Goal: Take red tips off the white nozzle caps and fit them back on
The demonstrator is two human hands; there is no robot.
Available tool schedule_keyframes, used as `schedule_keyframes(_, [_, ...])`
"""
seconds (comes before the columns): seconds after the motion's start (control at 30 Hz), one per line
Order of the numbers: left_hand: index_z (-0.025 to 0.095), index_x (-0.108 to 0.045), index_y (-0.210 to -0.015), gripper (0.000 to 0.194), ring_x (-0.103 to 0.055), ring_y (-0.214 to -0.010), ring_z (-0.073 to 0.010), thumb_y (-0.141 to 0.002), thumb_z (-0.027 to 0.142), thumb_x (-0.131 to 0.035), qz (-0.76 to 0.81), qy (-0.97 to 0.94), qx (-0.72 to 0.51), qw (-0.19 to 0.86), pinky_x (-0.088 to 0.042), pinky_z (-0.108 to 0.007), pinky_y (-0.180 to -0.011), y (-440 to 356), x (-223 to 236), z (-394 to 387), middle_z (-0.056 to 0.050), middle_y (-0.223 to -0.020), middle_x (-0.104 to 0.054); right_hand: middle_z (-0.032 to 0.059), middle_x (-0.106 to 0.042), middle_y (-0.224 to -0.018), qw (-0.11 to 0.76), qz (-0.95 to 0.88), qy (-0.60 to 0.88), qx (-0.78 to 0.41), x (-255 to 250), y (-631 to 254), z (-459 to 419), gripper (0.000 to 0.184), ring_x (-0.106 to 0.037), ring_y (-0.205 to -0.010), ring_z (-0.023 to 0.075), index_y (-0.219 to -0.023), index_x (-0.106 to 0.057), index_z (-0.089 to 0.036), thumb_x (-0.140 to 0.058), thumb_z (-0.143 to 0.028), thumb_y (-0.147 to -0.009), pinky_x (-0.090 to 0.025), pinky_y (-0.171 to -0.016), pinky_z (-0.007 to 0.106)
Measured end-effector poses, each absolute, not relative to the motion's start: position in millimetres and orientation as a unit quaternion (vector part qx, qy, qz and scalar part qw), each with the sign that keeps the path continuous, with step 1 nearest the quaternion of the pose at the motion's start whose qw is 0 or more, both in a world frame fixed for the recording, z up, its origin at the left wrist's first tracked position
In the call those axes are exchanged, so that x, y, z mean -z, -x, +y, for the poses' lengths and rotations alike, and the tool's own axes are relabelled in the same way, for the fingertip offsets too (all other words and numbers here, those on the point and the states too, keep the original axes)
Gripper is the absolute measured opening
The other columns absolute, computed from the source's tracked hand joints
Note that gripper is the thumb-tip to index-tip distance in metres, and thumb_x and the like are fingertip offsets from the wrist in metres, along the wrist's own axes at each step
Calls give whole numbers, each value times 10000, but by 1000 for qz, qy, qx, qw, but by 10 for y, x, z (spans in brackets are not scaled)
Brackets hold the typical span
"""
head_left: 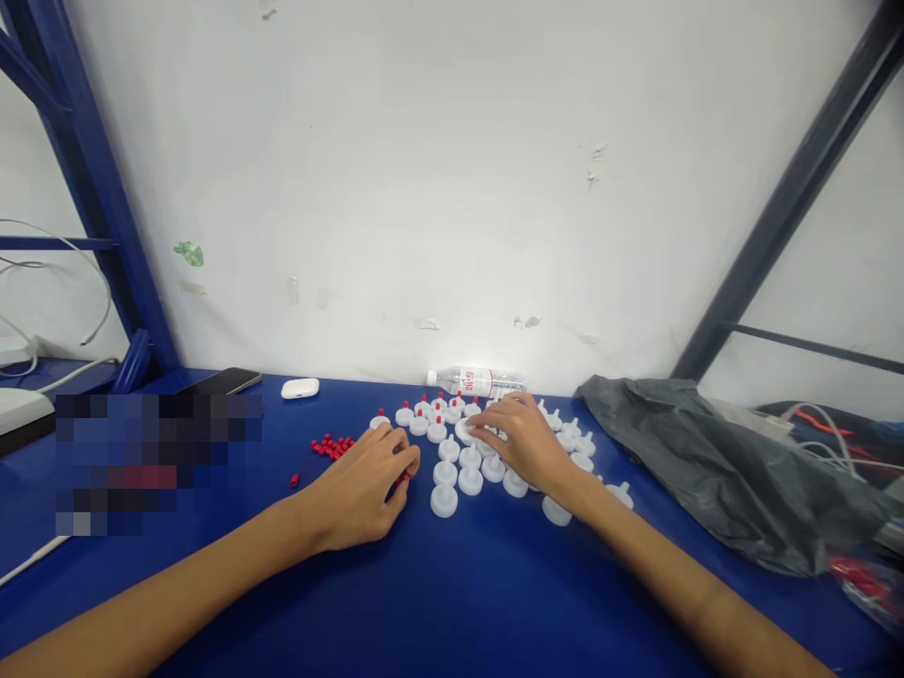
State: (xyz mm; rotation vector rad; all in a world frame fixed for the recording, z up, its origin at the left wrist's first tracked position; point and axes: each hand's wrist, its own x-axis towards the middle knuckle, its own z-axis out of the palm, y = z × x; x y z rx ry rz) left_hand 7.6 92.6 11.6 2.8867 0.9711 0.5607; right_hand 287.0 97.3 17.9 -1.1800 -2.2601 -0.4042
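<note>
My left hand (371, 482) is low over the blue table with its fingers curled. A bit of red shows between thumb and forefinger, where they close on a small red tip cap (402, 478). Beside that hand lies a loose pile of red tip caps (329, 446), with a single one (295, 480) apart to the left. My right hand (524, 438) reaches over many white nozzle caps (470, 480), its fingertips closed at a white nozzle cap (462, 432); the palm hides several others. Toward the back, several white nozzle caps (418, 424) carry red tips.
A clear plastic bottle (475, 381) lies by the wall. A white earphone case (300, 388) and a phone (224, 381) are at the back left. On the right lies a crumpled grey bag (713, 461), with cables (826, 438) behind it. Blue metal posts (117, 188) flank the table.
</note>
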Motion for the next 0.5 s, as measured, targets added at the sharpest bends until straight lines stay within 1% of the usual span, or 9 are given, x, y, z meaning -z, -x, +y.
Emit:
schedule_keyframes(0.1, [214, -618, -950, 146, -545, -985, -268, -906, 130, -507, 311, -931, -188, 22, -476, -463, -907, -67, -113, 931, -69, -1023, -623, -12, -804, -934, 252, -852, 438, 140, -154, -2877, 988, 77, -714, -873, 199, -1002, -782, -241, -711, -247, -974, -392, -1000, 449])
schedule_keyframes(0.2, [215, -620, -939, 125, -555, -966, -262, -942, 184, -498, 314, -928, -198, 21, -484, -471, -913, -60, -134, 971, -67, -1019, -632, 4, -807, -972, 232, -861, 436, 126, -156, -2891, 979, 98, -722, -911, 212, -1013, -789, -244, -698, -260, -982, -397, -1017, 455])
schedule_keyframes(0.3, [205, -632, -966, 233, -564, -976, -258, -1004, 208, -402, 334, -915, -225, 18, -497, -477, -928, -31, -179, 1053, -73, -1050, -651, 18, -805, -1001, 224, -868, 430, 106, -192, -2892, 952, 124, -722, -938, 223, -1025, -792, -241, -677, -275, -995, -423, -994, 443])
schedule_keyframes(0.4, [185, -655, -1151, 346, -565, -1126, -271, -1034, 210, -331, 365, -893, -262, 3, -487, -492, -1031, 39, -205, 1173, -102, -1208, -658, 22, -808, -1001, 217, -875, 425, 79, -237, -2877, 922, 144, -721, -930, 227, -1034, -793, -236, -657, -275, -1003, -447, -959, 430])
schedule_keyframes(0.5, [165, -605, -1360, 433, -498, -1349, -297, -1048, 244, -315, 402, -878, -260, -10, -415, -528, -1161, 135, -187, 1309, -136, -1437, -600, 23, -810, -962, 208, -875, 432, 67, -261, -2863, 900, 175, -717, -898, 232, -1026, -794, -235, -628, -290, -1018, -455, -950, 434])
